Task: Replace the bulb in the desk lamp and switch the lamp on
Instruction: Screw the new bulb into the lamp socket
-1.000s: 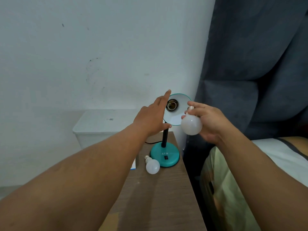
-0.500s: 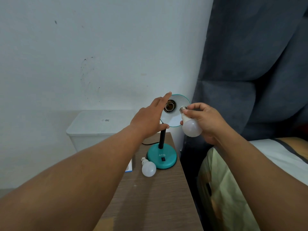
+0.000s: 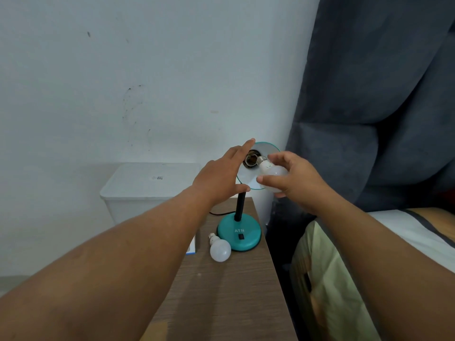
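Right hand (image 3: 294,179) pinches the new bulb (image 3: 272,169) by its globe, thumb under, fingers over, so the metal screw base points left at the empty socket (image 3: 250,158). Base tip sits just at the socket mouth; can't tell if threads have caught. Left hand (image 3: 221,179) is spread flat around the lamp shade (image 3: 267,150), index along the upper rim, thumb under the lower rim. Looks like bracing so the head won't swing when the bulb gets pushed and twisted. Shade is tilted toward the camera, probably for socket access.

Second bulb (image 3: 219,249) lies on its side on the counter (image 3: 221,291), touching or just beside the teal base (image 3: 238,236); presumably the old one. Switch (image 3: 241,236) on the base is untouched; can't read its position.

Hidden: socket contacts mostly behind the left index finger, lamp neck partly behind the left thumb. Red cord (image 3: 219,213) runs off behind the left arm; plug not visible. A small box beside the counter edge is mostly covered by the forearm.
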